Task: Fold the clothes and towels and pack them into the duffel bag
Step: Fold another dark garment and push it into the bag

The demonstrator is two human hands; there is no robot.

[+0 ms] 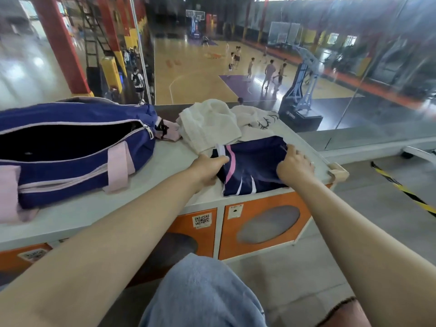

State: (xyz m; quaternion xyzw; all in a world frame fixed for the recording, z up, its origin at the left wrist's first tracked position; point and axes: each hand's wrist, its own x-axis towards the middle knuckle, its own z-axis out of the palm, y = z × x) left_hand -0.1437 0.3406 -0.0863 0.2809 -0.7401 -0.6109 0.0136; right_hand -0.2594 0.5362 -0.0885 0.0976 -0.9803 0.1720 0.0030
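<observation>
Folding in hand: my left hand [208,165] pinches the navy garment [252,166] at its left edge, my right hand [295,167] grips its right edge, on the countertop [169,161]. Next: carry it left into the open duffel bag [70,147].

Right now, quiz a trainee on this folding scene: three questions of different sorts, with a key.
1. True or false: the duffel bag is zipped shut.
2. Which garment do both hands grip? A) white towel B) navy garment C) neither
3. Fill in: the left hand pinches the garment's ____ edge, the right hand the opposite one.

Key: 1 false, it gapes open; 2 B; 3 left.
</observation>
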